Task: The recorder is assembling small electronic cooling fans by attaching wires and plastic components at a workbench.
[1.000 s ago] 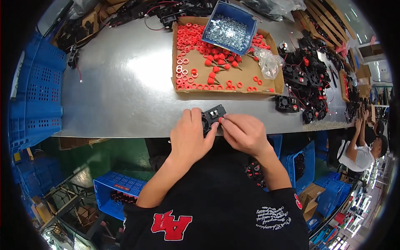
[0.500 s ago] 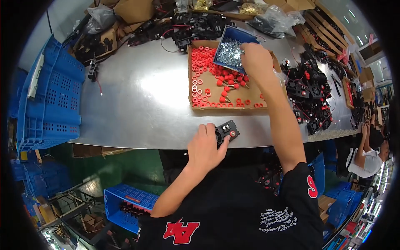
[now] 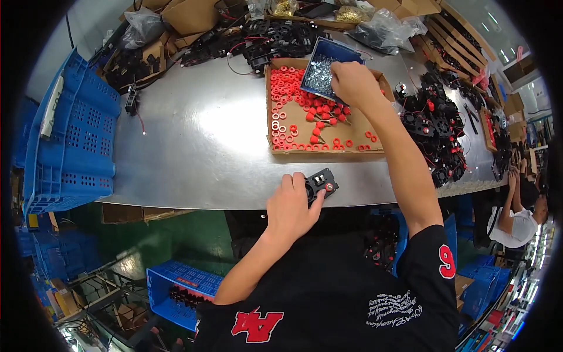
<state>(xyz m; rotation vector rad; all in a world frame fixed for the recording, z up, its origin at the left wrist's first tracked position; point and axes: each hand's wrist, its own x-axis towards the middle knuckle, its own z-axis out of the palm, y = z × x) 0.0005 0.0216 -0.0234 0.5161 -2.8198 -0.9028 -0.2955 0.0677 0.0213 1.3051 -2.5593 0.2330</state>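
Observation:
My left hand [image 3: 291, 208] is closed round a black plastic part [image 3: 322, 177] at the table's front edge, the thumb along its near side. A red ring with a metal centre [image 3: 329, 187] sits on that part. My right hand [image 3: 356, 85] reaches into a blue bin [image 3: 311, 89] of small shiny metal hardware [image 3: 319, 75]. Its fingers are curled together; the fingertips and anything between them are hidden. The bin rests tilted over a shallow cardboard tray [image 3: 355, 124]. Red rings [image 3: 286, 82] and red-headed pieces with metal shafts [image 3: 325, 112] lie in this tray.
A blue perforated crate [image 3: 73, 129] stands at the left. Black assemblies with wires pile up at the back [image 3: 270, 44] and right [image 3: 437, 135]. Pliers [image 3: 471, 119] lie beyond the right pile. Below the table is another blue crate [image 3: 176, 287]. A person [image 3: 516, 226] works at far right.
My right hand has shifted slightly left and down within the blue bin. The left hand and the black part stay almost in place.

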